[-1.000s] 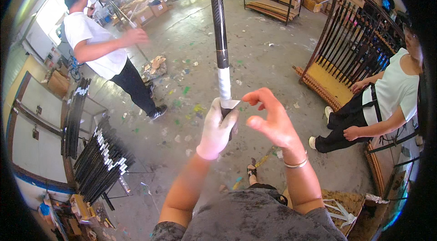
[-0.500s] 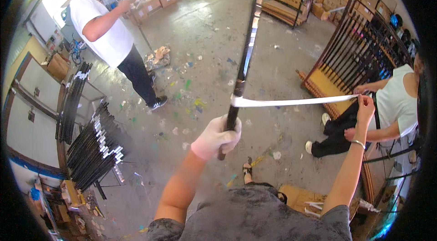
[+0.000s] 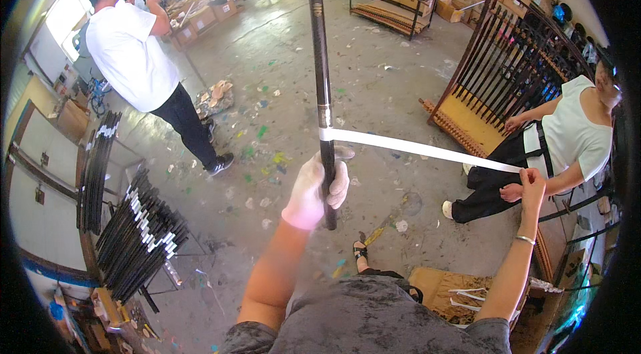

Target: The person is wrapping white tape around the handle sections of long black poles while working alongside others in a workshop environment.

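A long black pole (image 3: 322, 80) stands nearly upright in front of me, its upper end running out of the picture. My left hand (image 3: 310, 192), in a white glove, is closed round it near the lower end. Just above that hand, a strip of white tape (image 3: 420, 148) meets the pole. It stretches taut to the right, sloping down. Bare and with a bracelet at the wrist, my right hand (image 3: 532, 186) pinches the strip's far end.
Black poles with white bands lie stacked (image 3: 137, 234) at the left. A person in white (image 3: 127, 53) stands far left; another person (image 3: 574, 133) is close behind my right hand. A pole rack (image 3: 507, 63) stands right. Cardboard (image 3: 427, 280) with white strips lies near my legs.
The pole has swung more upright and shifted left in the picture. The tape has gone from nearly level to sloping, with my right hand lower. The surroundings have shifted as my head moved.
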